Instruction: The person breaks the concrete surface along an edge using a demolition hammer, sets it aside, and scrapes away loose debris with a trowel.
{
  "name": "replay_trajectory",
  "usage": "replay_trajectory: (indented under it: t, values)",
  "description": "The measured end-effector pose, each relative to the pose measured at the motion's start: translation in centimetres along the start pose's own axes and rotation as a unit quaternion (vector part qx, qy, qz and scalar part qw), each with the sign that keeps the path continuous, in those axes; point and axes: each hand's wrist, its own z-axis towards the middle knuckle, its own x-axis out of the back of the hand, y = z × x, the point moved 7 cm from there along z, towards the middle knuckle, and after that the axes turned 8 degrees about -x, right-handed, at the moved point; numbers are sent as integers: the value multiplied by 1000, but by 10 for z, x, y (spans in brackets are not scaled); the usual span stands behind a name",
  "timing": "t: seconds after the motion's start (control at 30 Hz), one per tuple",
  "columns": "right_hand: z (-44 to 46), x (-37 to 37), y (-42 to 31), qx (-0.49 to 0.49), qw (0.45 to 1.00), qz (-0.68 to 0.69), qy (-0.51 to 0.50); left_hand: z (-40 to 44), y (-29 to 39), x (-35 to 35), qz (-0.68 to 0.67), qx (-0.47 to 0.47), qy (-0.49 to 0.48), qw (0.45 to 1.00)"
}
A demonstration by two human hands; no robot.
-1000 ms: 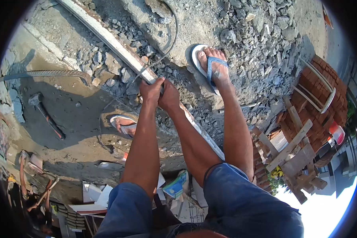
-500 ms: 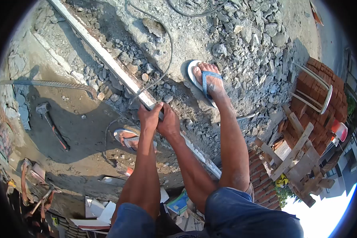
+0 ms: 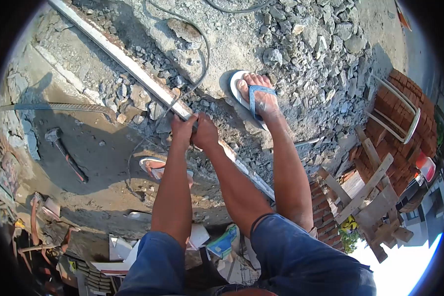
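A long, whitish, worn bar (image 3: 128,64) runs diagonally from the upper left down past the feet. My left hand (image 3: 183,130) is closed round it near the middle of the view. Right beside it, touching, my right hand (image 3: 205,132) grips the same bar. A thin dark cable (image 3: 207,49) loops down and crosses the bar just above my hands. One foot in a blue-strapped sandal (image 3: 255,98) stands on the broken concrete, and the other sandal (image 3: 153,163) rests lower, to the left of my hands.
A hammer (image 3: 66,154) lies on the wet ground at the left, below a curved ribbed rod (image 3: 59,106). Grey rubble (image 3: 325,64) spreads at the upper right. Stacked bricks (image 3: 409,113) and wooden boards (image 3: 367,190) stand at the right. Another person's arms (image 3: 36,219) show at the lower left.
The bar and both hands have shifted slightly up and left in the view, the grip kept. The cable now lies farther left than in the earliest frame. The other person's arms have moved.
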Motion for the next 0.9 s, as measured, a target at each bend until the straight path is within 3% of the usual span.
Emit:
replay_trajectory:
  t: [0.43,0.67,0.8,0.87,0.9]
  values:
    - [9,1,6,26,997,-5,-74,4,-12,0,-33,52,12,998]
    - [19,-7,14,51,993,24,-104,14,-12,2,-19,-5,37,999]
    - [20,-1,8,62,993,-18,-104,10,-10,4,-47,40,26,998]
    - [21,-5,12,27,986,-30,-160,8,-5,3,-12,40,16,999]
    - [12,-3,11,44,992,-22,-118,1,0,1,-5,13,37,999]
